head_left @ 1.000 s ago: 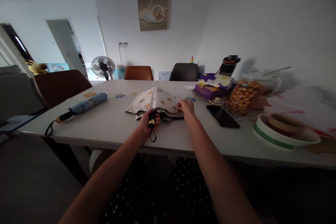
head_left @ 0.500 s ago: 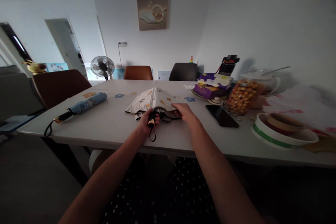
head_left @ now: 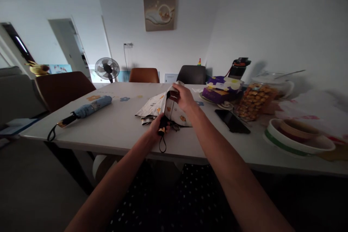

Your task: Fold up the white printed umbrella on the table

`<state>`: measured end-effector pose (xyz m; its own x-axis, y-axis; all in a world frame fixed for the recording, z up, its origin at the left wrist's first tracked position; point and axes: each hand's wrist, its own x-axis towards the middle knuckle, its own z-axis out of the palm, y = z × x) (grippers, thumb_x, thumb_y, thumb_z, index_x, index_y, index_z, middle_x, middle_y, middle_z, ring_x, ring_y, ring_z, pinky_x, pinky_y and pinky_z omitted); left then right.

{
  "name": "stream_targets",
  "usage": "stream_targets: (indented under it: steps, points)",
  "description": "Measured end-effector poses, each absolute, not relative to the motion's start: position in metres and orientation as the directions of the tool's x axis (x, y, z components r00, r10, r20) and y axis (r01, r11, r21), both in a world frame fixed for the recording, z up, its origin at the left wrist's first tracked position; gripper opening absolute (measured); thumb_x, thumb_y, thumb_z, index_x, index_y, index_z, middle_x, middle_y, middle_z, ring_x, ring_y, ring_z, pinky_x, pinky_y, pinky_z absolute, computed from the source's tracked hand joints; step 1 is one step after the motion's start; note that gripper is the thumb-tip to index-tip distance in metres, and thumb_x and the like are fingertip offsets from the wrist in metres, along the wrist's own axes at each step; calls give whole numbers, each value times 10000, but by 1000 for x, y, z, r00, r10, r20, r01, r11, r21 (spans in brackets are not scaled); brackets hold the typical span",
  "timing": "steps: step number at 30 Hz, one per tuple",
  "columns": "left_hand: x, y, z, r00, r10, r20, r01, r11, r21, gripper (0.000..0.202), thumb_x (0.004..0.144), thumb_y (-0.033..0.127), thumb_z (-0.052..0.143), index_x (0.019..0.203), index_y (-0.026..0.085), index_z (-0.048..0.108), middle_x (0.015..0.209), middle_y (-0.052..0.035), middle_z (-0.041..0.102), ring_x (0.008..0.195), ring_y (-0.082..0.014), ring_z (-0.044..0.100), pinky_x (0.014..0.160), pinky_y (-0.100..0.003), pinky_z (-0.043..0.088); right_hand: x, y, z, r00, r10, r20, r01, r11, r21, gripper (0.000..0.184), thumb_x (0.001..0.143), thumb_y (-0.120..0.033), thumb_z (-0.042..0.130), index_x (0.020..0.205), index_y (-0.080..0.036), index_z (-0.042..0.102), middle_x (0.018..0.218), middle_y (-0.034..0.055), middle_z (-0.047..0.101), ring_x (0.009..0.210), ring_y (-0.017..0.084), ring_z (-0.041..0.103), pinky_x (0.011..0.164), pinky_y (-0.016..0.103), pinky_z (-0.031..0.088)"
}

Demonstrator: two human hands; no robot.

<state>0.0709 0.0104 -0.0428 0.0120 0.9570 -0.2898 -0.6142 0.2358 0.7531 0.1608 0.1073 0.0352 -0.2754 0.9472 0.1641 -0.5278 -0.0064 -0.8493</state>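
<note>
A white patterned folding umbrella (head_left: 153, 106) lies loosely collapsed on the grey table (head_left: 116, 130) in front of me. My left hand (head_left: 158, 126) is closed round its dark handle, whose wrist loop hangs over the table edge. My right hand (head_left: 182, 97) pinches a fold of the canopy fabric and holds it lifted above the table. A second, blue umbrella (head_left: 88, 108), rolled up, rests to the left with its strap trailing towards the table's corner.
A black phone (head_left: 232, 120) lies right of the umbrella. Behind it stand a snack jar (head_left: 251, 101), a purple box (head_left: 217, 93) and a stack of bowls (head_left: 297, 136). Chairs ring the table; a fan (head_left: 107, 69) stands at the back.
My right hand has gripped the canopy's right edge and raised it up and back over the umbrella. The left hand stays on the handle, shifted slightly right.
</note>
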Motion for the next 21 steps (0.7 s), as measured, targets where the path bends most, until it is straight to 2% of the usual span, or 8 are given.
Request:
stream_targets:
  steps: [5,12,16,18,21]
  points:
    - [70,13,-42,-17,942,-335,-611,256,750,371,908,409,233,800,154,481,531,-21,522,368,-109,462,328,-197,320,134,108,44,-296,942,156,-517,-21,-856,86,688,-215,624,716,-184,549,575,-43,574,531,106,568,480,230,466]
    - [67,17,-47,62,933,-354,-719,288,632,238,872,280,390,876,104,550,606,-54,580,469,-128,540,433,-223,433,108,110,33,-333,936,116,-378,-20,-926,91,649,-218,623,686,-199,542,559,-40,539,540,136,588,454,252,470]
    - [63,17,-48,122,925,-361,-737,328,592,250,868,222,337,847,87,547,618,-76,587,513,-157,570,508,-278,486,103,109,24,-384,919,89,-309,-36,-951,105,633,-205,623,664,-199,523,542,-52,520,525,132,578,488,273,496]
    - [61,17,-48,145,930,-337,-729,330,600,285,865,245,314,818,88,547,613,-84,581,503,-162,564,505,-292,486,102,108,20,-425,903,67,-260,-51,-964,107,644,-198,614,647,-191,507,521,-51,499,523,139,577,515,294,505]
    - [60,19,-49,181,939,-292,-692,333,640,349,862,376,345,797,100,549,615,-88,577,483,-169,551,503,-319,489,98,109,16,-459,888,28,-194,-69,-979,84,673,-180,591,646,-181,512,543,-34,516,536,137,574,541,300,505]
